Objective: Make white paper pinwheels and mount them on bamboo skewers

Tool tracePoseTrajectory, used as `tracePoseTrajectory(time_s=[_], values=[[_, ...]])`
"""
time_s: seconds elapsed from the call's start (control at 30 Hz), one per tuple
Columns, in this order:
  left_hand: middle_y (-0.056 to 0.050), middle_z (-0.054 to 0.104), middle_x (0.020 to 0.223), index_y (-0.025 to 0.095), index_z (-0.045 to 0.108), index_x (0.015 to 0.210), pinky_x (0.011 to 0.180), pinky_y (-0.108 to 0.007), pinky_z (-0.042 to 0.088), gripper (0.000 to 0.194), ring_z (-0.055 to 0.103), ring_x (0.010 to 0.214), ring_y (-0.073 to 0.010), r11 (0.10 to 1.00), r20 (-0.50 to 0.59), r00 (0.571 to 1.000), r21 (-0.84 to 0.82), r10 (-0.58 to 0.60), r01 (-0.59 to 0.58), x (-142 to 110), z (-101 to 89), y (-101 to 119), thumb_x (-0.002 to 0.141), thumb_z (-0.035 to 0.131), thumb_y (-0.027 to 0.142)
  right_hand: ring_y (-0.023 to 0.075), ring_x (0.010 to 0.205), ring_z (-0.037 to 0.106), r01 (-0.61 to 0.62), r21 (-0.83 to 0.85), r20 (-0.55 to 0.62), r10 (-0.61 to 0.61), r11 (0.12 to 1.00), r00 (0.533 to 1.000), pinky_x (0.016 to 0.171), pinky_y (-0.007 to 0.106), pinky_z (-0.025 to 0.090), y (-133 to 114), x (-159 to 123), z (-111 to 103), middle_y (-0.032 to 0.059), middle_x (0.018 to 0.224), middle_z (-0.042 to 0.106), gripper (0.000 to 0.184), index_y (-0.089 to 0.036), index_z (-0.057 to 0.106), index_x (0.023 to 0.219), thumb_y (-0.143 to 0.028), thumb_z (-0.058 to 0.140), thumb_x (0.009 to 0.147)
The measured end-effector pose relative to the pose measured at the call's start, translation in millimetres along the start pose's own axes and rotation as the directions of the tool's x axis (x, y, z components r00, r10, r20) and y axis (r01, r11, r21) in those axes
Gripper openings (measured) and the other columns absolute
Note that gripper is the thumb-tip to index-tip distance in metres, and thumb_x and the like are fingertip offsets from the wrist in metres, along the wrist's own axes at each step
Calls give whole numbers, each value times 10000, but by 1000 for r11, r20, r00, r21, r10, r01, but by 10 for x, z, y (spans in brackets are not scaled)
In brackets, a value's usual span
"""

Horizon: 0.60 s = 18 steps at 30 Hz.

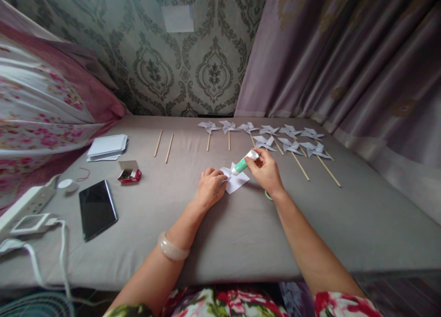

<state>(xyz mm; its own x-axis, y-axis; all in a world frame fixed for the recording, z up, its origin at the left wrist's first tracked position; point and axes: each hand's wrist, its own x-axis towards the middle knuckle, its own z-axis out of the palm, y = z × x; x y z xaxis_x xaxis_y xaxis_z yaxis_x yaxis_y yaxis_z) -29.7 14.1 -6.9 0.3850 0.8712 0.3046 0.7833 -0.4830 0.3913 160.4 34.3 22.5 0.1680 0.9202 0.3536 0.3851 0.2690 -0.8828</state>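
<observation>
Close to the middle of the table lies a white paper piece (pixel 237 183), cut and partly folded like a pinwheel. My left hand (pixel 211 187) presses on its left side, with the fingers bent over the paper. In my right hand (pixel 267 172) is a green and white glue stick (pixel 242 164), tilted down to the left. Its tip meets the paper near the centre, or hovers just over it; I cannot tell which. Beside my right wrist a pale ring-shaped thing (pixel 268 195) shows, partly hidden.
Several paper pinwheels on sticks (pixel 291 146) lie at the back right. Two bare sticks (pixel 168 148) lie at the back left. On the left are a paper stack (pixel 107 147), a small red box (pixel 130 173), a phone (pixel 98 209), a white lid (pixel 68 185) and a power strip (pixel 29 206).
</observation>
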Motion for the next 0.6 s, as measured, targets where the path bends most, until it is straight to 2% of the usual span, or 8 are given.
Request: tracePoseTrajectory(time_s=[0.23,0.6], values=[[-81,682,1012,219,709,975,820,-386,372,241,515,996,-252,999,63,998,35,4,-6,-13,-44,57,879,488,229,191,683,646,140,-268,126,-110,953,986,672,308,494,-156,-14,51,54,807,696,344,-197,598,1085,-371,604,789],[-84,671,986,217,708,923,804,-382,368,236,506,979,-247,998,71,997,58,17,-21,-27,-35,62,884,475,226,185,663,638,221,-321,215,-156,921,964,659,297,483,-227,-32,122,54,806,703,342,-202,610,1101,-354,598,794]])
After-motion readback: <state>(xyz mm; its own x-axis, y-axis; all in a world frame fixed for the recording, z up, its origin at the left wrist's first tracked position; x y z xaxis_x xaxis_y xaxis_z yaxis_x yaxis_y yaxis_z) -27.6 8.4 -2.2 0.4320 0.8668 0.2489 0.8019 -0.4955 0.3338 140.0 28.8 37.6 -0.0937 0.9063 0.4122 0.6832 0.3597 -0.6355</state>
